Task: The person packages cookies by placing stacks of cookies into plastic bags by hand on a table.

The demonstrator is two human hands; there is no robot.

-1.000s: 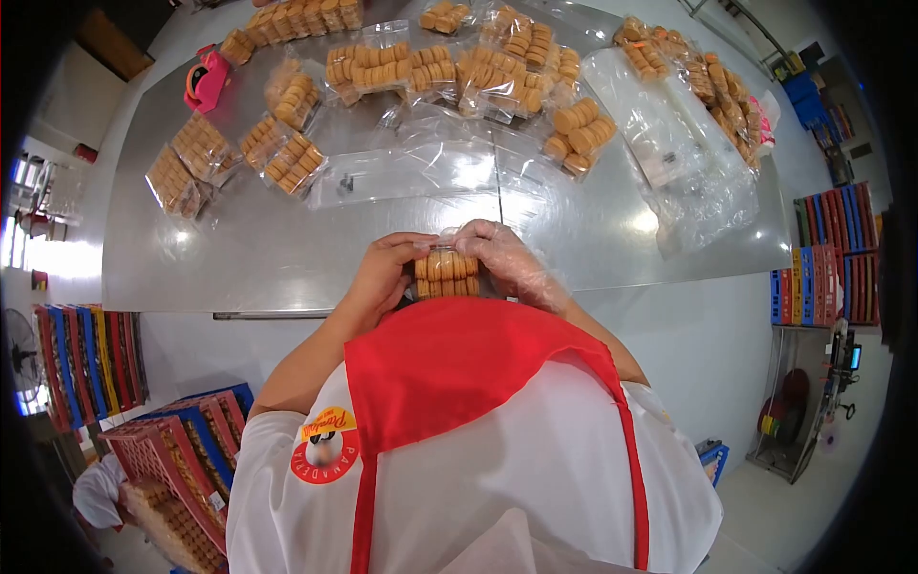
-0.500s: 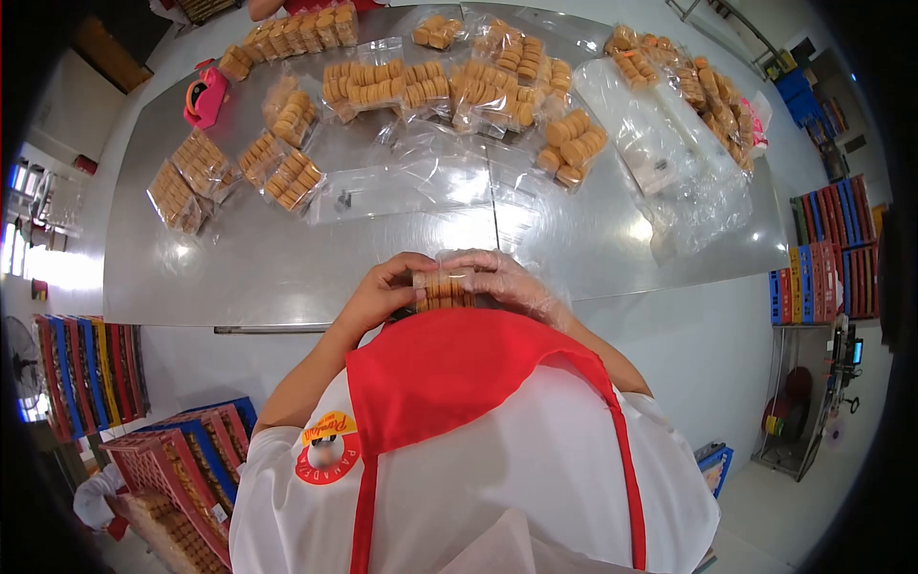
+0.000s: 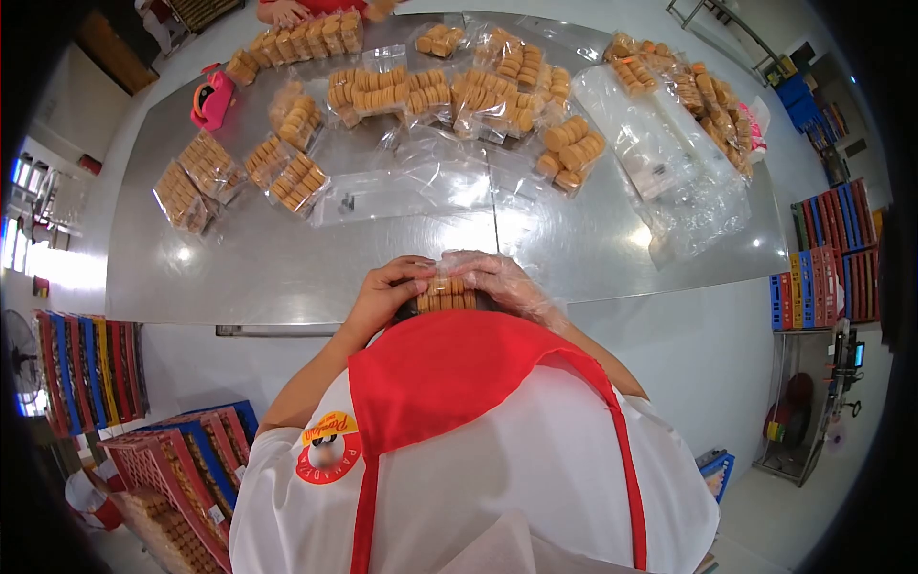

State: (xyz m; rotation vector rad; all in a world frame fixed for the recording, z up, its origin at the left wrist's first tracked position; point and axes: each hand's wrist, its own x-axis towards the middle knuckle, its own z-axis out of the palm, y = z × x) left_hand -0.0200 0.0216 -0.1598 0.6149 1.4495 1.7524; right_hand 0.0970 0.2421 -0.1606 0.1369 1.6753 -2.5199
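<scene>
A clear bag of round cookies [image 3: 447, 299] is held upright at the table's near edge, just above the red apron, which hides its lower part. My left hand [image 3: 390, 287] is bare and pinches the bag's top left side. On the other side my right hand [image 3: 492, 279], in a clear plastic glove, has its fingers closed on the bag's top. Beyond both hands, flat clear plastic bags [image 3: 402, 191] lie on the steel table [image 3: 363, 258].
Several cookie packs [image 3: 382, 91] stand across the table's back. More packs [image 3: 196, 182] lie at left near a pink tape dispenser [image 3: 212, 101]. Plastic sheets [image 3: 660, 163] lie at right. A co-worker's hand [image 3: 284, 12] shows at the far edge. Crates [image 3: 177, 459] stand lower left.
The bag of cookies and both hands sit slightly lower in view than a second ago, and the fingers have shifted along its top. A co-worker's hand has come into view at the far edge.
</scene>
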